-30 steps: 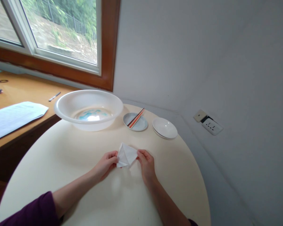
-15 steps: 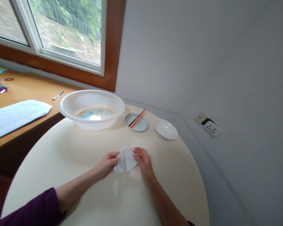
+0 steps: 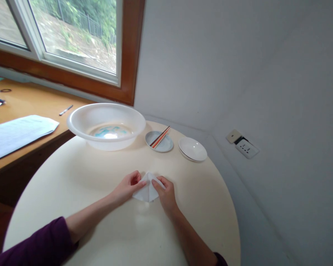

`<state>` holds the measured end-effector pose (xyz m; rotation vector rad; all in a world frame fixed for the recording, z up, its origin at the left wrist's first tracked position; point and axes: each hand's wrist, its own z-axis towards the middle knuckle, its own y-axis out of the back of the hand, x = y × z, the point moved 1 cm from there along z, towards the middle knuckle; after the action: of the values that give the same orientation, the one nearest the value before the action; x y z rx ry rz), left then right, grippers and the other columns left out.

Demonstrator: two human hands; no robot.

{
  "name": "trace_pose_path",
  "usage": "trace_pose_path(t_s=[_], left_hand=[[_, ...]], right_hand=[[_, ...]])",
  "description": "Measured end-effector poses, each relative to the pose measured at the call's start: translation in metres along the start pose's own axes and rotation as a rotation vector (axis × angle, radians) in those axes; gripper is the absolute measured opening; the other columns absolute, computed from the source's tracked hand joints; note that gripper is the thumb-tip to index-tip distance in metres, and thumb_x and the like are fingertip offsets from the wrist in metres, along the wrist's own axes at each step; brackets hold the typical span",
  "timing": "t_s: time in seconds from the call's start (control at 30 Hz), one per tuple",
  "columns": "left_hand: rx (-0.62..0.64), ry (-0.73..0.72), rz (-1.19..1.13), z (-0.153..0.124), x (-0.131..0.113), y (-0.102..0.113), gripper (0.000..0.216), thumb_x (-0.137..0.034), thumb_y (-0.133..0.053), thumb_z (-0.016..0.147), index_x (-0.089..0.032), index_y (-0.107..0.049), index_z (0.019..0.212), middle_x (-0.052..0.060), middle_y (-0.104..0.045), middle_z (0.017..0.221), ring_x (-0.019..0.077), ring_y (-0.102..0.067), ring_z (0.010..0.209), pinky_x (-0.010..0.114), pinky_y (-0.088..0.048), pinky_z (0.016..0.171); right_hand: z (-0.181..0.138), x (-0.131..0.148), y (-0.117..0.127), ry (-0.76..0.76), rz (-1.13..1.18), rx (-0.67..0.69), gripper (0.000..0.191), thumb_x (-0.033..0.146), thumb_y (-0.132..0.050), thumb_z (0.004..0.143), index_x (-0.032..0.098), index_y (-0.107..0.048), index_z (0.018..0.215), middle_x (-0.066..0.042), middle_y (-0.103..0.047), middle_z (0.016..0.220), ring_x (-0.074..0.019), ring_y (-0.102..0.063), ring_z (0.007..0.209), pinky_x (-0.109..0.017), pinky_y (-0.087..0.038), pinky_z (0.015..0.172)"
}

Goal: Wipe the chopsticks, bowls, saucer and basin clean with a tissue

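Note:
A small folded white paper napkin [image 3: 147,192] lies on the round cream table [image 3: 100,192], between my two hands. My left hand [image 3: 127,187] pinches its left edge with thumb and fingers. My right hand [image 3: 164,192] pinches the right edge, with the forefinger laid across the top of the fold. Both hands rest low on the tabletop, close together, and the napkin is partly hidden beneath my fingers.
A large white plastic basin [image 3: 107,125] with a bluish bottom stands at the table's far side. Right of it are a small grey dish [image 3: 158,142] carrying chopsticks [image 3: 160,136] and a white saucer [image 3: 192,149]. A wooden desk [image 3: 22,107] with papers [image 3: 15,131] lies left.
My hands have drawn closer together and the napkin has been folded smaller. My right forefinger has moved over onto the napkin's top.

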<state>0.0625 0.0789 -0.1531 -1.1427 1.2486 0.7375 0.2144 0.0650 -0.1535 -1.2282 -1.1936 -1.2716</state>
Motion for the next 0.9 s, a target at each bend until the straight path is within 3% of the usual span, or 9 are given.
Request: trace_pose_path(t_s=[0.23,0.5,0.9], left_hand=[[-0.021,0.014,0.077,0.002,0.011,0.001,0.045,-0.057,-0.065,0.063,-0.018,-0.043,0.059,-0.008,-0.038,0.051,0.0075,-0.032,0.049,0.020,-0.023,0.045],[-0.123,-0.026,0.070,0.000,0.002,0.002,0.045,-0.058,-0.065,0.061,-0.018,-0.045,0.058,-0.007,-0.040,0.050,0.0076,-0.032,0.048,0.020,-0.021,0.044],[-0.228,-0.062,0.006,0.003,0.003,0.008,0.042,-0.053,-0.067,0.063,-0.017,-0.047,0.058,-0.007,-0.038,0.052,0.0072,-0.034,0.049,0.019,-0.024,0.045]], right_hand=[[0.003,0.001,0.005,0.040,-0.037,-0.059,0.033,0.047,-0.063,0.065,0.016,-0.053,0.056,0.004,-0.045,0.051,-0.0085,-0.038,0.049,-0.021,-0.029,0.045],[0.009,-0.006,0.012,0.055,0.004,-0.106,0.034,0.048,-0.061,0.068,0.016,-0.052,0.058,0.003,-0.047,0.054,-0.0088,-0.038,0.050,-0.021,-0.029,0.046],[0.011,-0.005,0.022,0.085,0.031,-0.205,0.037,0.047,-0.062,0.067,0.019,-0.040,0.054,0.007,-0.033,0.052,-0.0074,-0.029,0.050,-0.021,-0.024,0.046]])
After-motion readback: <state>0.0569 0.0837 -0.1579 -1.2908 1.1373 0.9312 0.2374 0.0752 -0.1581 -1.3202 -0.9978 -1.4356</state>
